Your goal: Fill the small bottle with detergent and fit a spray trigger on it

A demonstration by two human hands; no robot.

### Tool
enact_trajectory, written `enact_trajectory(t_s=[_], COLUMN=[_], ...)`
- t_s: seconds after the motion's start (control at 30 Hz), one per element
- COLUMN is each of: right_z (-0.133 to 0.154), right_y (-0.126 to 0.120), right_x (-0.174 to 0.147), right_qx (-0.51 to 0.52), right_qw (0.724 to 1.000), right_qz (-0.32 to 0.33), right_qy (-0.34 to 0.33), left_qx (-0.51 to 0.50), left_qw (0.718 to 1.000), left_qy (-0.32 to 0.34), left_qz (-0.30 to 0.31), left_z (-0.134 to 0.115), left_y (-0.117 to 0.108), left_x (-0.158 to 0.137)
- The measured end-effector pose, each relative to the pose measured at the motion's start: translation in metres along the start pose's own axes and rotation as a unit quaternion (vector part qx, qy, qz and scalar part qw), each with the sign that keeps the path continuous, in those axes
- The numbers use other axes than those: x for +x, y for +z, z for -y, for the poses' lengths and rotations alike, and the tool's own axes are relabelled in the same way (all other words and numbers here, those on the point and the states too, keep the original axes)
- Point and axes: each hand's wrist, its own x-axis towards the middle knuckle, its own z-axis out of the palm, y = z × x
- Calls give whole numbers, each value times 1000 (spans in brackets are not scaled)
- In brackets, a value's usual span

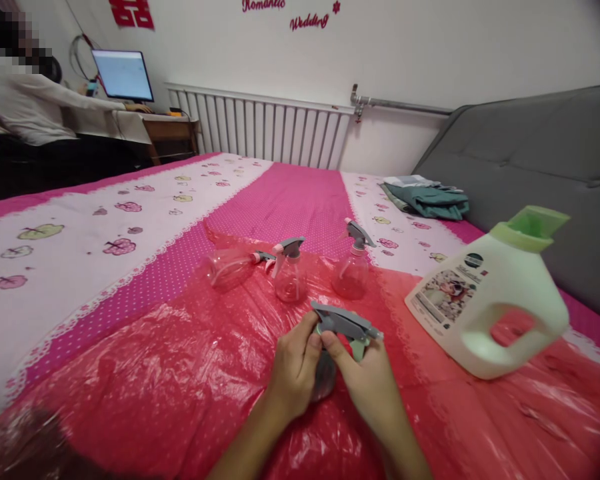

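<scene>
A clear spray bottle [325, 379] with a grey head and a pale green trigger is between my hands. My left hand [294, 363] is closed around its neck on the left, thumb and fingers just under the head. From the other side my right hand [367, 373] grips the neck and trigger area, its thumb close to the left thumb. Most of the bottle's body is hidden by my hands. Beyond them, two clear spray bottles with grey and pink heads, one in the middle [290, 283] and one farther right [351, 277], stand upright. A third spray bottle [230, 268] lies on its side.
Red plastic sheeting [170, 380] covers the near part of the bed [300, 190]. To the right stands a large pale jug [500, 293] with a green cap. Folded cloth [430, 199] lies by the grey headboard [540, 147]. At far left a person sits by a monitor [123, 75].
</scene>
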Motion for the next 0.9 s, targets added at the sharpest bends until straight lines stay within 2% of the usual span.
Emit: enact_trajectory(t_s=[0.13, 0.23, 0.37, 0.5, 0.63, 0.8, 0.9], right_z=[-5, -8, -10, -8, -5, -5, -7], right_y=[-3, -3, 4, 12, 17, 17, 5], right_x=[-3, -4, -5, -4, -3, -9, -18], right_qx=[-26, -9, 56, 91, 61, -4, -72], right_qw=[999, 999, 998, 995, 997, 995, 996], right_qz=[33, 50, -1, -47, -48, -95, -50], right_qy=[-4, -6, 24, 7, 4, 29, 21], left_qx=[-3, 2, -2, -31, -44, 11, 27], left_qw=[1000, 1000, 1000, 999, 999, 999, 999], left_qy=[-5, 0, 4, -3, 23, 42, 28], left_qz=[-9, -20, -17, -16, 3, 12, 3], left_z=[0, 1, 1, 1, 2, -3, -5], left_y=[0, -1, -1, -1, -2, -3, -3], left_x=[0, -1, -2, -2, 0, 4, 3])
